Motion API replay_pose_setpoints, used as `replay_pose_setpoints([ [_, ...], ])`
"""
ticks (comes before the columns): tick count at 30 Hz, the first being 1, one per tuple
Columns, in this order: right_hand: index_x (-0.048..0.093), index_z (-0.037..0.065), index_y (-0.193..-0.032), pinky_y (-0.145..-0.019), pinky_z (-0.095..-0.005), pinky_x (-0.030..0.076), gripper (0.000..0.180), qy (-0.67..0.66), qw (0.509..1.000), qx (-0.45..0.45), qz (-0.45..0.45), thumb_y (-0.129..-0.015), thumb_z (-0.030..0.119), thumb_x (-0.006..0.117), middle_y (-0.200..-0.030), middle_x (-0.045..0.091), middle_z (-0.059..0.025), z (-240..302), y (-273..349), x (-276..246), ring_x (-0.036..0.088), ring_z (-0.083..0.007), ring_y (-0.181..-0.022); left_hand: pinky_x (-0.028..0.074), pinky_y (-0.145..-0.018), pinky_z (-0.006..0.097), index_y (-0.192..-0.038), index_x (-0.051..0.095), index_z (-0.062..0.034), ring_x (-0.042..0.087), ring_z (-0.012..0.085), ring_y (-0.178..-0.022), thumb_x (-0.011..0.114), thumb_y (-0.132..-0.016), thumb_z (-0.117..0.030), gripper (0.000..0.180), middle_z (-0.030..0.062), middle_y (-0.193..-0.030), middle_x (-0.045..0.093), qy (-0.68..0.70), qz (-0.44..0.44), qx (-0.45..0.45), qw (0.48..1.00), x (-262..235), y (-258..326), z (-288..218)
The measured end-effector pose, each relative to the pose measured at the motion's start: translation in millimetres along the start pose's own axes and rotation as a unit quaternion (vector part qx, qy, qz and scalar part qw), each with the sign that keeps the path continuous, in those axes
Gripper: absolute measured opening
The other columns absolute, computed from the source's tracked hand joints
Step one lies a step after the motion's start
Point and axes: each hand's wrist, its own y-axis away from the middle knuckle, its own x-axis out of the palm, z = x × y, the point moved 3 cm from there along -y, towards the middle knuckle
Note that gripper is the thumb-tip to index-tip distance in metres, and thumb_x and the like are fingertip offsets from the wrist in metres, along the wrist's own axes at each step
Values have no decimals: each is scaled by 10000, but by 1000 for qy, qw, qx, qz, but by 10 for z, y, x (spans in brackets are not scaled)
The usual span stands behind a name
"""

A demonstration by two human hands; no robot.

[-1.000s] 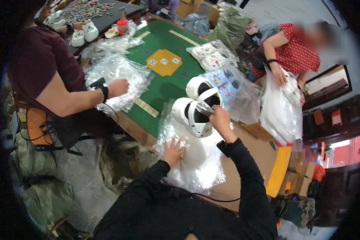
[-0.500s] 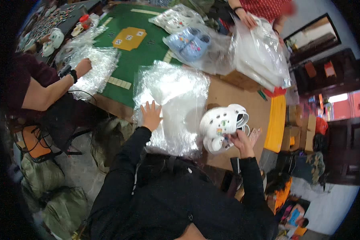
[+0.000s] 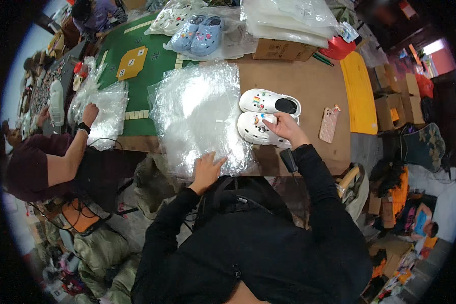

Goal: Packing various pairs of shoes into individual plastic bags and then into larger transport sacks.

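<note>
Two white clogs with colourful charms lie side by side on the brown table: the far clog (image 3: 258, 101) and the near clog (image 3: 256, 129), toes to the left. Over the near clog's opening is my right hand (image 3: 287, 128), thumb and forefinger on its upper by the charms and the other fingers curled out of sight. To the left lies a stack of clear plastic bags (image 3: 197, 111). My left hand (image 3: 206, 169) rests open at its near edge, fingers spread.
A phone in a pink case (image 3: 329, 124) lies right of the clogs. Farther back are bagged blue clogs (image 3: 200, 35) and a cardboard box (image 3: 283, 49) under more plastic bags. At left, a co-worker's arm (image 3: 68, 159) reaches over other bags. A yellow board (image 3: 358, 91) lines the right edge.
The clogs, tilted together before, now lie flat and turned, side by side. My right hand has shifted onto the near clog's upper. My left hand has slid to the bags' near edge.
</note>
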Motion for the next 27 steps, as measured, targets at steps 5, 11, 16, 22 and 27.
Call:
replay_pose_setpoints([
  [5,525,-19,-937,-651,-337,505,185,486,865,-77,-97,-792,91,490,-890,583,-160,82,237,-377,620,-303,-772,316,-911,486,-1237,493,-194,400,408,-1134,567,-792,-217,452,219,-1296,397,0,-42,-16,999,144,-12,-43],
  [11,535,61,-1127,-960,-429,320,483,750,407,-491,-178,-647,48,582,-1154,513,-161,220,274,-235,409,-290,-1167,352,-923,504,-1256,472,-176,392,454,-1150,523,-838,-281,434,227,-1300,395,-61,10,-55,997,188,34,22],
  [16,441,87,-1267,-1016,-443,266,694,820,503,-268,-42,-606,163,636,-1310,417,-151,442,-92,-206,353,-297,-1239,365,-925,484,-1275,450,-172,399,449,-1159,503,-853,-304,446,226,-1300,403,-76,66,-90,991,193,-59,8],
  [22,502,81,-1196,-954,-476,321,581,834,458,-298,-72,-626,143,590,-1250,460,-175,259,-16,-278,420,-332,-1157,463,-786,427,-1316,392,-184,490,399,-1040,524,-839,-275,503,205,-1252,450,-75,73,-50,993,77,-169,7],
  [27,626,51,-784,-791,-431,379,164,779,396,-453,-178,-720,89,480,-996,590,-101,-38,-87,-242,506,-290,-961,483,-731,383,-1325,371,-131,537,324,-976,542,-830,-313,555,168,-1253,463,-101,107,-21,989,60,-299,89],
])
